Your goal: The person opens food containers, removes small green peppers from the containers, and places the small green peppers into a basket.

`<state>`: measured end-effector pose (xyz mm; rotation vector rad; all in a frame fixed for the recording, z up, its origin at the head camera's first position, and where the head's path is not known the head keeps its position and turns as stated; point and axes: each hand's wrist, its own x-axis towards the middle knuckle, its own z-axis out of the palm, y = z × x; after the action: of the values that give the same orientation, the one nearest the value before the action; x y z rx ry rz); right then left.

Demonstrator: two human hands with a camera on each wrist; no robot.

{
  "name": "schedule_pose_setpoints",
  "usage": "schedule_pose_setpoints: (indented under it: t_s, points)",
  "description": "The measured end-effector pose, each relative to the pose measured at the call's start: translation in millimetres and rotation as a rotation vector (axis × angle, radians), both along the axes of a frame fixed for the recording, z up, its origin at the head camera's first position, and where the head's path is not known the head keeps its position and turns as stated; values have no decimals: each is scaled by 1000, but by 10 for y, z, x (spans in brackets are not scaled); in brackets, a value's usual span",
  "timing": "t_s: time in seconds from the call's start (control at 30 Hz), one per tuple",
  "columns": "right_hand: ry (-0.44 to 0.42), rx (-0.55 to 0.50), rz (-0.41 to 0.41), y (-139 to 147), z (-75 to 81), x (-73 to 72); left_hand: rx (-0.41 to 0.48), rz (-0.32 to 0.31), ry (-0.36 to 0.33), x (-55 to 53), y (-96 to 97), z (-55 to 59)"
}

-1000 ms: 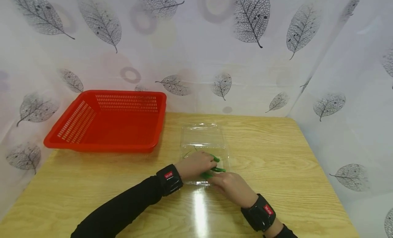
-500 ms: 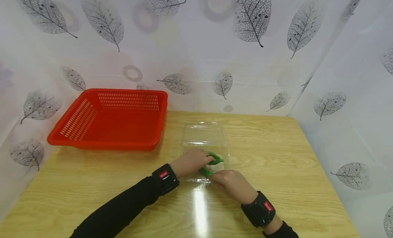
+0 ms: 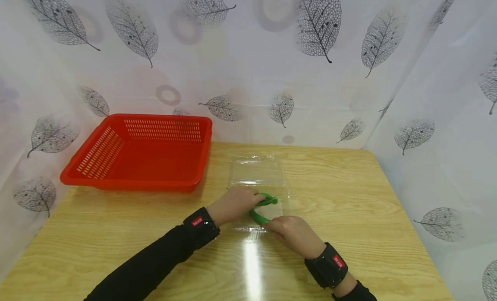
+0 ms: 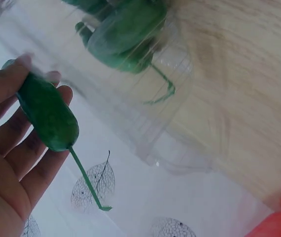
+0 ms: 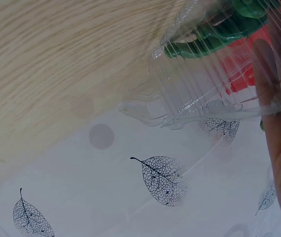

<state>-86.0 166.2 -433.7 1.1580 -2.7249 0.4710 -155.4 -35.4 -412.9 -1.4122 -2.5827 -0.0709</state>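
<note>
My left hand [image 3: 236, 203] is over a clear plastic box [image 3: 285, 193] with its lid folded back. Its thumb and fingers hold a plump green pepper [image 4: 49, 111], whose thin stem hangs free in the left wrist view. More green peppers [image 4: 128, 37] lie inside the box, partly blurred by its ribbed wall. At the near right corner, my right hand [image 3: 295, 236] grips the box's edge. In the right wrist view, its straight-looking fingers [image 5: 266, 64] lie along the wall. One curved pepper [image 3: 258, 217] reaches close to those fingertips; contact there is hard to make out.
A red slotted basket [image 3: 194, 180] stands at the back left of the wooden table [image 3: 341, 197]. Behind it, a white sheet with leaf prints [image 3: 248, 72] covers the wall and continues down the right side.
My left hand has drawn slightly to the left, and the peppers at its fingertips have shifted with it. The right hand has stayed at the box corner.
</note>
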Motion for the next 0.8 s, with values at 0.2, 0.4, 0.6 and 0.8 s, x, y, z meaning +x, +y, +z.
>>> schedule_pose_setpoints:
  t_s: [0.2, 0.4, 0.6, 0.8]
  points:
    - [-1, -13, 9, -1, 16, 2, -9, 30, 32, -34, -151, 133]
    - [-33, -6, 1, 2, 10, -3, -13, 82, -50, -103, -367, 334]
    - [-41, -8, -3, -1, 2, -5, -23, 134, -23, -185, -622, 492]
    - [-41, -10, -5, -2, 11, 2, 0, 199, -27, -282, -851, 635]
